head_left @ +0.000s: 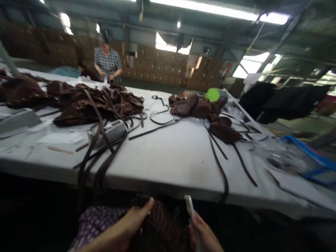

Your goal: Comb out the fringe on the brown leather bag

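My left hand grips a dark brown leather piece held low in front of me, below the table's front edge. My right hand is closed around a slim white tool that points upward beside the leather. Both hands sit at the bottom of the view, over my purple patterned clothing.
A long white table carries piles of brown leather bags at left and more bags at centre right, with straps hanging over the edge. A person in a checked shirt works at the far side. Blue plastic lies at right.
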`<state>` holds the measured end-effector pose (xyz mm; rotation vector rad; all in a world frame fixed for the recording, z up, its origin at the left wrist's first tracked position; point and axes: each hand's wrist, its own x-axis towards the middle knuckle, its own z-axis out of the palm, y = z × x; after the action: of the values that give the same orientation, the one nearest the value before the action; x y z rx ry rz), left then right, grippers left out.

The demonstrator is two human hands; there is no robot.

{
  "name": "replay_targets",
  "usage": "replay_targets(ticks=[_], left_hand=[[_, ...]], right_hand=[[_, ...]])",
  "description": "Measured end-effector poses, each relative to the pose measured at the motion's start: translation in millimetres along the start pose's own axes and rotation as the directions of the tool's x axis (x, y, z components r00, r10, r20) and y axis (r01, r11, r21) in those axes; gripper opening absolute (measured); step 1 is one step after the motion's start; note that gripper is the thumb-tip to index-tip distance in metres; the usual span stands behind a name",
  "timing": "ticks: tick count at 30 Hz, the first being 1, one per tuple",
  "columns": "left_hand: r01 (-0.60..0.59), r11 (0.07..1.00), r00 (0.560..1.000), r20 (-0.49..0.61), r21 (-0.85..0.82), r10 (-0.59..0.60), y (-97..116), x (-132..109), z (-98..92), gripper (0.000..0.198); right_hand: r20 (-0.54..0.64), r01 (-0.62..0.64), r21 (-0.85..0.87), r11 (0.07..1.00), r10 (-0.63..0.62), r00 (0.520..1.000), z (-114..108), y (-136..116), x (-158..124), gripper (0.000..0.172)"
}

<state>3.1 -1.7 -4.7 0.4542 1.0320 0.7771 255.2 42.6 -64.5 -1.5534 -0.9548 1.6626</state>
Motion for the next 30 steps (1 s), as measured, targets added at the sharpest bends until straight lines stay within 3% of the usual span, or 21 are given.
replay_targets(ticks=[1, 3, 4, 6, 7, 9, 11, 13, 15, 19, 24, 27, 30], left_hand=[[0.058, 0.995, 0.998, -0.026, -0.080, -0.060, -3.9, 1.8, 0.4, 0.064], [0.133, 0.974, 0.989, -0.047, -0.186, -0.144, -6.7, 3.9, 1.4, 0.062], [0.149, 0.966, 0.986, -0.047, -0.212, -0.162, -6.0, 4.4, 2.4, 0.060], [0.152, 0.966, 0.987, -0.023, -0.210, -0.160, -2.9, 4.9, 6.4, 0.056], [0.154, 0.968, 0.987, -0.014, -0.197, -0.160, -1.7, 5.1, 9.1, 0.057], [0.150, 0.980, 0.987, -0.028, -0.133, -0.155, -2.0, 6.3, 13.9, 0.059], [0.137, 0.990, 0.985, -0.110, 0.027, -0.133, -7.0, 8.4, 14.5, 0.066], [0.128, 0.963, 0.971, -0.226, 0.235, -0.074, -15.7, 10.4, 9.6, 0.074], [0.138, 0.911, 0.953, -0.302, 0.388, -0.016, -25.7, 10.9, 1.8, 0.080], [0.153, 0.847, 0.928, -0.368, 0.509, 0.053, -42.7, 7.0, -8.0, 0.082], [0.107, 0.889, 0.942, -0.330, 0.444, 0.051, -49.3, 2.7, -6.8, 0.074], [-0.083, 0.912, 0.978, -0.143, 0.401, 0.151, -44.0, 2.8, -4.2, 0.057], [-0.207, 0.877, 0.976, 0.030, 0.433, 0.216, -35.0, 1.1, -0.2, 0.041]], right_hand=[[-0.074, -0.021, 0.159, 0.987, 0.033, 0.997, -9.4, 1.4, -5.5, 0.067], [-0.199, 0.035, 0.239, 0.970, 0.013, 0.980, -20.4, -2.8, -22.5, 0.068], [-0.231, 0.090, 0.171, 0.981, -0.049, 0.972, -20.8, -7.2, -33.5, 0.064], [-0.176, 0.227, -0.141, 0.964, -0.250, 0.952, -11.5, -15.6, -56.7, 0.050], [-0.085, 0.319, -0.328, 0.889, -0.364, 0.928, -3.0, -17.8, -67.1, 0.043], [0.167, 0.497, -0.611, 0.616, -0.513, 0.842, 17.6, -16.0, -81.6, 0.039], [0.370, 0.575, -0.742, 0.345, -0.504, 0.780, 37.9, -7.3, -85.8, 0.048], [0.453, 0.546, -0.823, 0.156, -0.399, 0.798, 53.6, 4.2, -81.6, 0.059], [0.444, 0.458, -0.889, -0.021, -0.283, 0.850, 62.5, 14.8, -72.9, 0.068], [0.392, 0.337, -0.894, -0.295, -0.153, 0.907, 62.5, 27.4, -51.3, 0.069], [0.417, 0.288, -0.874, -0.391, -0.302, 0.858, 53.6, 24.9, -21.2, 0.061], [0.419, 0.256, -0.886, -0.386, -0.433, 0.798, 53.7, 11.5, -3.6, 0.057], [0.413, 0.237, -0.897, -0.374, -0.515, 0.751, 53.3, -1.6, 9.9, 0.054]])
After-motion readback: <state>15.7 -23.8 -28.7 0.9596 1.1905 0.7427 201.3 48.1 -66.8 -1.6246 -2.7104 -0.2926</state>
